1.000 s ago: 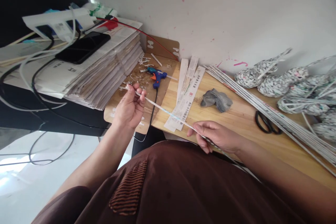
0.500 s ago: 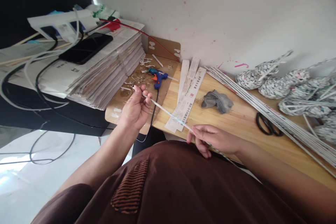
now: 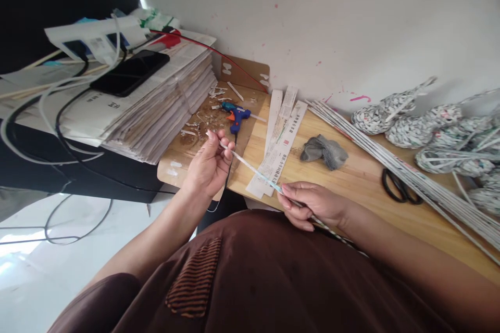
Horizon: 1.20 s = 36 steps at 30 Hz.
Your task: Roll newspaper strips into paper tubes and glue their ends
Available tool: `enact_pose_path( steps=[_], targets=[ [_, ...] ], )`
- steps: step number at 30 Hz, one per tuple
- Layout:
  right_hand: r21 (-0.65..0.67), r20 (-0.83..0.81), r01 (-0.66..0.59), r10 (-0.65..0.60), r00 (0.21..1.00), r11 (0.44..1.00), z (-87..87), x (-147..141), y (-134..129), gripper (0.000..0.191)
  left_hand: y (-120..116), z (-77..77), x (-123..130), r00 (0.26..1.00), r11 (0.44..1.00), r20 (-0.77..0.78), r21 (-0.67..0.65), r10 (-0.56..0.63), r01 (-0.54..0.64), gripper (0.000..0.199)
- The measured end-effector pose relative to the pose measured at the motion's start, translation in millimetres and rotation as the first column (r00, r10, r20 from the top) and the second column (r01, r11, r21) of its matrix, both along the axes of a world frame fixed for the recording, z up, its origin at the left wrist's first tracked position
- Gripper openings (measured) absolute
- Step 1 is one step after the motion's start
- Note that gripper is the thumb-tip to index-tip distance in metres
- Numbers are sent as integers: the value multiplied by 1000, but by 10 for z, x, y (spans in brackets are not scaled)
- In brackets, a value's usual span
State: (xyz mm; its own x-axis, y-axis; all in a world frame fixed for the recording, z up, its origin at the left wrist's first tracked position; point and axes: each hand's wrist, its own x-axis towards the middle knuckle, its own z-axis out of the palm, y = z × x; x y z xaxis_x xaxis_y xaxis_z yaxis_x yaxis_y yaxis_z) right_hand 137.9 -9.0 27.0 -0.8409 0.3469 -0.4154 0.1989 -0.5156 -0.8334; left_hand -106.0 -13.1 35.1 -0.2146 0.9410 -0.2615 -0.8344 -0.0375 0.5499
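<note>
A thin rolled paper stick (image 3: 253, 170) slants down from left to right in front of my body. Near its upper left end, my left hand (image 3: 210, 165) pinches it between thumb and fingers, palm turned up. My right hand (image 3: 312, 204) is closed around the stick further down, and its tail runs on below that wrist. Behind the stick, flat printed paper strips (image 3: 287, 138) lie on the wooden table (image 3: 351, 182). A blue glue gun (image 3: 236, 117) rests on a stained cardboard sheet (image 3: 172, 166) just beyond my left hand.
A tall paper stack (image 3: 156, 109) at the left bears a phone (image 3: 130, 72) and cables. A grey cloth (image 3: 324, 152), black-handled scissors (image 3: 398, 187), a bundle of paper sticks (image 3: 375, 153) and woven paper pieces (image 3: 414, 127) lie to the right.
My left hand has moved slightly right and down. My right hand has shifted a little left along the stick, and its fingers have closed more.
</note>
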Motion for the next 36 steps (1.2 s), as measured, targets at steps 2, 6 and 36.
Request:
enact_pose_path(
  steps=[2,6,36],
  targets=[
    [184,114,3,-25,993,983,61,-41,-1,44,-5,-5,38,1000,1000,-13,-13,14,-14,22],
    [693,199,55,-265,943,718,180,-164,-5,33,-20,1,106,999,998,-31,-60,23,-25,20],
    [520,146,73,-173,974,851,178,-306,23,43,-50,-33,161,1000,997,-17,-75,-10,9,20]
  ],
)
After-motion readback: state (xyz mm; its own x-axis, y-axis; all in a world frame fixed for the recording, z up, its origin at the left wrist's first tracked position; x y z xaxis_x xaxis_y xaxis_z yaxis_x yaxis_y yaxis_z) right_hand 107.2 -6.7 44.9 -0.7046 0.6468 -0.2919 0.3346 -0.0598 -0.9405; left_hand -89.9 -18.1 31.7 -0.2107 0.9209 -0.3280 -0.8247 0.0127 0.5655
